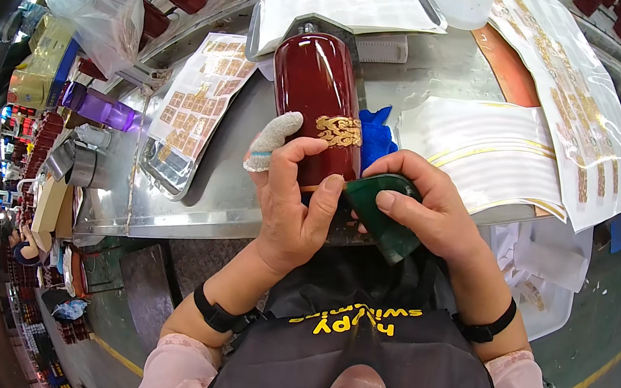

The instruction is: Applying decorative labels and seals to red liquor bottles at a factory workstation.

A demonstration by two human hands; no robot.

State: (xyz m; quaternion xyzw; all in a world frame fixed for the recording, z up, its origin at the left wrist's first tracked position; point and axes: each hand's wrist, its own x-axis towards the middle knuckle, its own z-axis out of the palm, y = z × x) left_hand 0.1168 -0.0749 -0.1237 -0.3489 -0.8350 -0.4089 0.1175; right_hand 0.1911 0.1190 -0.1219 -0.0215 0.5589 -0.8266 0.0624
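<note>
A glossy dark red bottle [314, 75] lies on its side, its far end at a black holder [342, 27]. Around its near part runs a gold patterned decal [339, 131]. My left hand [295, 204] grips the bottle's near left end, the index fingertip close to the decal; a whitish cloth cover [274, 140] sits on one finger. Pinched between the thumb and fingers of my right hand [435, 208] is a dark green flat scraper [385, 219], held beside the bottle's near end. Some right fingers are hidden behind it. A blue cloth [376, 136] lies right of the bottle.
On the metal table [415, 70] lie gold decal sheets [204, 96], white gold-striped sheets [484, 143] and a long decal sheet [571, 88]. A white paper stack [353, 1] lies at the back. A purple bottle [104, 108] stands out left. Below right is a white bin [550, 295].
</note>
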